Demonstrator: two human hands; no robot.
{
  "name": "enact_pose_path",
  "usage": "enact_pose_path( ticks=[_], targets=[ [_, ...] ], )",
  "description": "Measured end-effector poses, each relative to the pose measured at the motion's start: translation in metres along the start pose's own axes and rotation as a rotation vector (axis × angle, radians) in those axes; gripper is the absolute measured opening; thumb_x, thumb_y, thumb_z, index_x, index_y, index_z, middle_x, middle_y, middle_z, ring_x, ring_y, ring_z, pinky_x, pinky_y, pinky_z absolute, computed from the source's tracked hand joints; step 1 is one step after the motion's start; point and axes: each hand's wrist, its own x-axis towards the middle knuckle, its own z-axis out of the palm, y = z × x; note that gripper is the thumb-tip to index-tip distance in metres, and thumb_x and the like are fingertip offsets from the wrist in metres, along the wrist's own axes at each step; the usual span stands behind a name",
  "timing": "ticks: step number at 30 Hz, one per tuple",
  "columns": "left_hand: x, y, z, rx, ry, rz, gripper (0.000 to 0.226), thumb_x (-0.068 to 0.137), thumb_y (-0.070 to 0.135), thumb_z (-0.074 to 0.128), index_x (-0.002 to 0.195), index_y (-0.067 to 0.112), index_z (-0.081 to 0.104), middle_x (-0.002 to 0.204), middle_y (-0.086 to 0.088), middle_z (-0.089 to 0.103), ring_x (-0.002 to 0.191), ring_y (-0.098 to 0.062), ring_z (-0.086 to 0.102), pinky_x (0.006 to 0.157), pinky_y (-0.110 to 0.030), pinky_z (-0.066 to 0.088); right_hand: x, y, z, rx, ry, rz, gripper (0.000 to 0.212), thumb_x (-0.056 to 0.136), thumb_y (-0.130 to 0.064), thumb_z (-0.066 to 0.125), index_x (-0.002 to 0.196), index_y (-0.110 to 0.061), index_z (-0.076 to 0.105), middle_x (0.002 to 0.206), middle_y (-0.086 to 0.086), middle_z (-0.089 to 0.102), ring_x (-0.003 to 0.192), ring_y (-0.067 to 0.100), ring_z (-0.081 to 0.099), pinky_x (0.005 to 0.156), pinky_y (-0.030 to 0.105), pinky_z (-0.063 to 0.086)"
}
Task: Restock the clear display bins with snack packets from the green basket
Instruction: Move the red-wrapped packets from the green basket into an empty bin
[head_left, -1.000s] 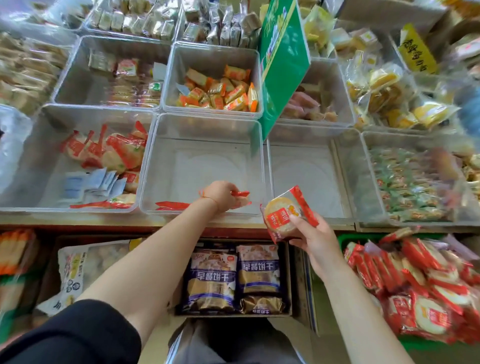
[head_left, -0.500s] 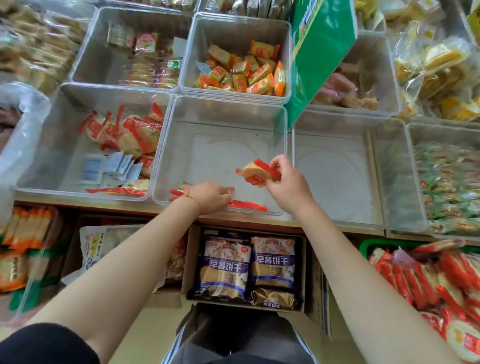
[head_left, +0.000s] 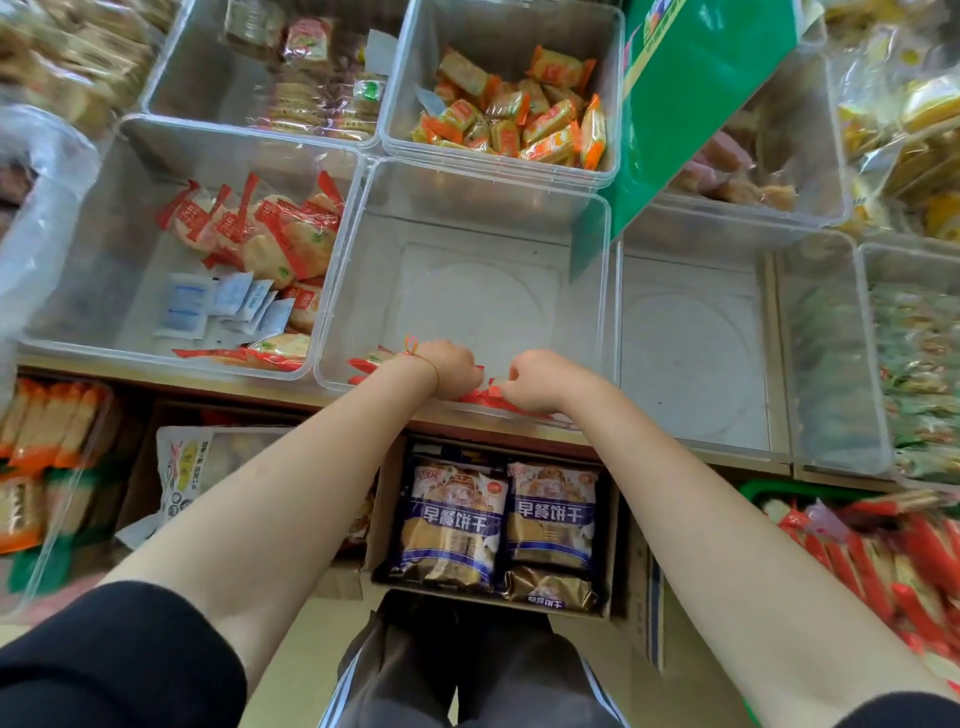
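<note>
- Left hand (head_left: 451, 370) & right hand (head_left: 540, 382) both curl down on red snack packets (head_left: 488, 399) at the near wall of the middle clear bin (head_left: 467, 208). Looks like both grip them; fingertips are hidden.
- Risk: packets stand thin on edge, so they could flop flat or slip over the low front wall if let go.
- Left bin (head_left: 93, 218): a few same red packets + small white sachets (head_left: 218, 306).
- Right bin (head_left: 691, 270): bare.
- Green basket (head_left: 753, 488), low right, has lots more packets.
</note>
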Motion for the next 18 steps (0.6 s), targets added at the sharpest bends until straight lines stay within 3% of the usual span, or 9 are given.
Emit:
enact_pose_path(
  ticks=[3, 5, 10, 13, 18],
  targets=[
    [-0.002, 0.001, -0.003, -0.088, 0.028, 0.020, 0.041, 0.098, 0.029, 0.037, 0.132, 0.012, 0.052, 0.139, -0.017, 0.053, 0.127, -0.032, 0.049, 0.104, -0.036, 0.037, 0.005, -0.001, 0.001, 0.139, -0.032, -0.012, 0.042, 0.100, -0.026, 0.036, 0.134, -0.013, 0.055, 0.140, 0.010, 0.054, 0.126, 0.028, 0.050, 0.101, 0.036, 0.042],
    [-0.006, -0.001, -0.007, -0.086, 0.026, 0.025, 0.040, 0.101, 0.026, 0.034, 0.130, 0.009, 0.053, 0.139, -0.017, 0.052, 0.127, -0.032, 0.048, 0.096, -0.032, 0.037, 0.009, -0.001, 0.003, 0.140, -0.050, -0.029, 0.044, 0.101, -0.022, 0.031, 0.137, -0.012, 0.053, 0.145, 0.010, 0.050, 0.131, 0.027, 0.045, 0.107, 0.036, 0.037],
    [-0.011, -0.013, -0.008, -0.034, -0.081, 0.015, 0.039, 0.102, 0.028, 0.027, 0.122, 0.011, 0.056, 0.138, -0.011, 0.053, 0.126, -0.031, 0.047, 0.108, -0.042, 0.033, 0.017, 0.002, 0.010, 0.123, -0.058, -0.018, 0.044, 0.102, -0.025, 0.027, 0.135, -0.012, 0.054, 0.145, 0.011, 0.050, 0.129, 0.028, 0.046, 0.107, 0.037, 0.037],
    [-0.014, -0.025, -0.008, 0.034, -0.057, 0.009, 0.050, 0.092, 0.044, 0.023, 0.121, 0.019, 0.056, 0.140, -0.004, 0.052, 0.128, -0.030, 0.046, 0.110, -0.047, 0.030, 0.022, 0.000, 0.015, 0.105, -0.103, -0.013, 0.046, 0.104, -0.026, 0.023, 0.138, -0.011, 0.050, 0.148, 0.011, 0.047, 0.132, 0.027, 0.044, 0.109, 0.038, 0.035],
    [-0.016, -0.042, -0.006, -0.018, -0.092, -0.043, 0.058, 0.097, 0.054, 0.026, 0.141, 0.025, 0.049, 0.149, -0.002, 0.047, 0.138, -0.028, 0.039, 0.118, -0.054, 0.019, 0.028, -0.001, 0.019, 0.095, -0.110, -0.014, 0.042, 0.102, -0.023, 0.026, 0.125, -0.009, 0.057, 0.138, 0.014, 0.055, 0.119, 0.030, 0.052, 0.102, 0.041, 0.040]
  ],
)
